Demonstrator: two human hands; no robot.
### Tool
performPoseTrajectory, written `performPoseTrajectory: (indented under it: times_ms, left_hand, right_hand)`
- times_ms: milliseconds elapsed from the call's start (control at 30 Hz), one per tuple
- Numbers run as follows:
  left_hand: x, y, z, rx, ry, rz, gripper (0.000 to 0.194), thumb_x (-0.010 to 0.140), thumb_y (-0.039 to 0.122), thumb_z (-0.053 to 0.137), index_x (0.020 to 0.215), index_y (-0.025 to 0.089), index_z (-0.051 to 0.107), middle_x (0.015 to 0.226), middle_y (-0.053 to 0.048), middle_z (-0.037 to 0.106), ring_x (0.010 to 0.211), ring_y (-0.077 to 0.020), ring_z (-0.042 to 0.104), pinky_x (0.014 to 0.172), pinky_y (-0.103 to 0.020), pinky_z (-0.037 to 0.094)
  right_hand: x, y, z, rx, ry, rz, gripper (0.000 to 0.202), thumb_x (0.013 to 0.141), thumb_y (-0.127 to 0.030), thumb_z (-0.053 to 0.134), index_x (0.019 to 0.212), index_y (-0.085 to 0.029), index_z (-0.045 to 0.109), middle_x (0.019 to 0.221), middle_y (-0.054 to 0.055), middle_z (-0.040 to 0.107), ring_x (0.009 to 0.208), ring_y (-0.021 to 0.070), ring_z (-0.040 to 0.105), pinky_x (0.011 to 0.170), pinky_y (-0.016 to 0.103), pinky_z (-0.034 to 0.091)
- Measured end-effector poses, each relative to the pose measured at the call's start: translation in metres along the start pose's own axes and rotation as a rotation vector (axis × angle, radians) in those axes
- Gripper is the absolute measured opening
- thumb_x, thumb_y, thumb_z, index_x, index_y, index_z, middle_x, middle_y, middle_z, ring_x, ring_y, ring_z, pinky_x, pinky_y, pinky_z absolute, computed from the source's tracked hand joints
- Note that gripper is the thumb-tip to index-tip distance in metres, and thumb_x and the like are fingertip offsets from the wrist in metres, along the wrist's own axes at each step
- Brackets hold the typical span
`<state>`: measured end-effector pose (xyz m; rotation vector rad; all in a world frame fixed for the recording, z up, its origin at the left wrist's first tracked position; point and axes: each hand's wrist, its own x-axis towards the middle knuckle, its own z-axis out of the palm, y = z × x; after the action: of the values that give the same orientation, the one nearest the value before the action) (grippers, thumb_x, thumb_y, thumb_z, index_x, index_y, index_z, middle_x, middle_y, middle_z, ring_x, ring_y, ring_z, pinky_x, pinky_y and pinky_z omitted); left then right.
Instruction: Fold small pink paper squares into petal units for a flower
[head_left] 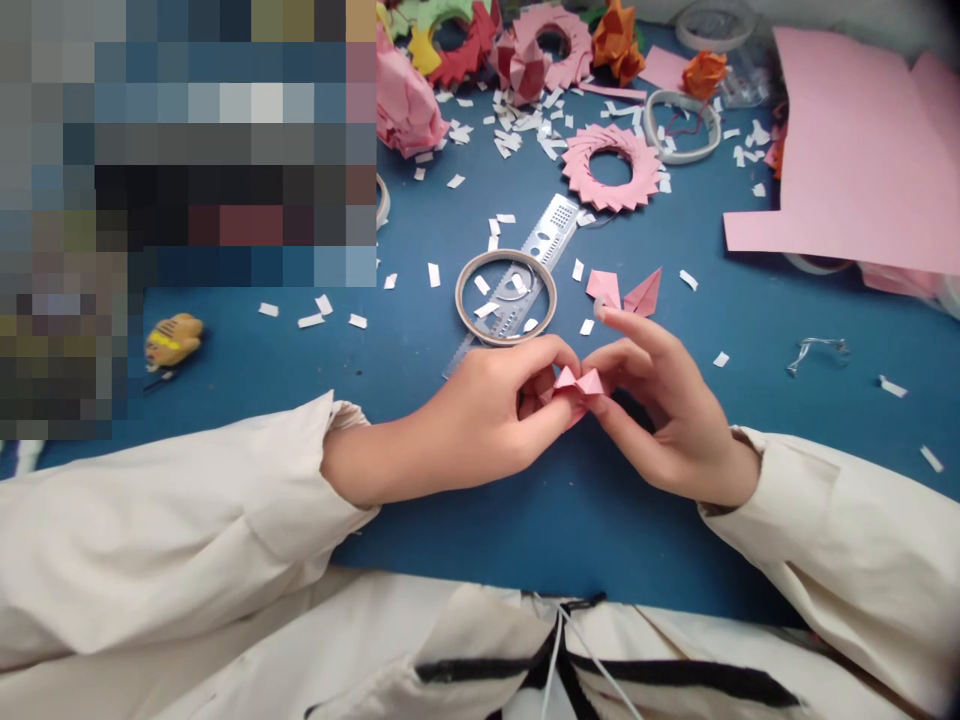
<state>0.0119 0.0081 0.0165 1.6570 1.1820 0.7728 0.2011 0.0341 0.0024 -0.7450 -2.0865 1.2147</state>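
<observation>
A small folded piece of pink paper (578, 383) is pinched between both hands, just above the blue table. My left hand (491, 405) grips it from the left between thumb and fingers. From the right, my right hand (664, 400) pinches its other side, thumb and index finger closed on it while one finger stretches up and away. Just beyond the fingertips lie two pink folded pieces (643, 293). A roll of tape (506, 297) rests on a clear ruler (555, 225) ahead of my left hand. My fingers partly hide the held paper.
A pink folded paper ring (611, 168) lies farther back, beside a white tape roll (682, 127). Pink sheets (862, 150) cover the right rear. White paper scraps (525, 125) are scattered about. A yellow toy (174, 340) sits at left; a twisted wire (817, 352) lies at right.
</observation>
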Motion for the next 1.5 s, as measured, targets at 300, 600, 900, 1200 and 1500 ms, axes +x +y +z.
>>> performPoseTrajectory:
  times_ms: [300, 600, 900, 1200, 1500]
  left_hand:
    - [0.003, 0.000, -0.002, 0.053, 0.027, 0.038, 0.015, 0.084, 0.021, 0.053, 0.080, 0.013, 0.065, 0.056, 0.004, 0.053, 0.048, -0.0045, 0.042, 0.045, -0.015, 0.033]
    - [0.003, -0.003, -0.002, 0.219, 0.014, 0.276, 0.025, 0.087, 0.022, 0.052, 0.068, 0.014, 0.067, 0.054, 0.002, 0.055, 0.050, -0.0061, 0.043, 0.051, -0.019, 0.033]
    - [-0.001, 0.000, -0.002, -0.038, -0.032, 0.095, 0.030, 0.083, 0.020, 0.052, 0.112, 0.014, 0.056, 0.081, -0.002, 0.066, 0.060, -0.0081, 0.058, 0.052, -0.017, 0.046]
    - [0.003, 0.008, -0.005, -0.342, 0.037, -0.167, 0.012, 0.082, 0.019, 0.060, 0.089, 0.013, 0.067, 0.069, 0.001, 0.068, 0.046, -0.0045, 0.056, 0.047, -0.013, 0.049]
    - [0.004, 0.008, -0.005, -0.372, 0.119, -0.249, 0.015, 0.080, 0.019, 0.062, 0.092, 0.011, 0.068, 0.073, -0.001, 0.070, 0.048, -0.0060, 0.060, 0.047, -0.013, 0.053]
  right_hand:
    - [0.006, -0.002, -0.002, 0.142, 0.075, 0.077, 0.053, 0.088, -0.019, 0.053, 0.135, -0.029, 0.032, 0.084, 0.002, 0.057, 0.074, 0.0140, 0.058, 0.066, 0.029, 0.055]
    - [0.003, -0.001, 0.002, -0.031, 0.148, -0.035, 0.056, 0.084, -0.015, 0.056, 0.134, -0.031, 0.035, 0.082, 0.001, 0.058, 0.073, 0.0152, 0.058, 0.059, 0.029, 0.054]
    - [0.005, 0.000, 0.001, -0.039, 0.202, 0.025, 0.054, 0.085, -0.021, 0.058, 0.133, -0.032, 0.035, 0.082, 0.001, 0.058, 0.072, 0.0151, 0.058, 0.062, 0.029, 0.055]
    - [0.004, 0.002, -0.001, -0.269, 0.249, -0.075, 0.059, 0.082, -0.019, 0.059, 0.135, -0.027, 0.037, 0.083, 0.004, 0.057, 0.066, 0.0155, 0.055, 0.058, 0.032, 0.053]
    - [-0.010, -0.007, -0.008, -0.931, 0.131, -0.464, 0.058, 0.082, -0.021, 0.054, 0.137, -0.012, 0.038, 0.063, 0.003, 0.062, 0.051, 0.0159, 0.051, 0.046, 0.029, 0.041]
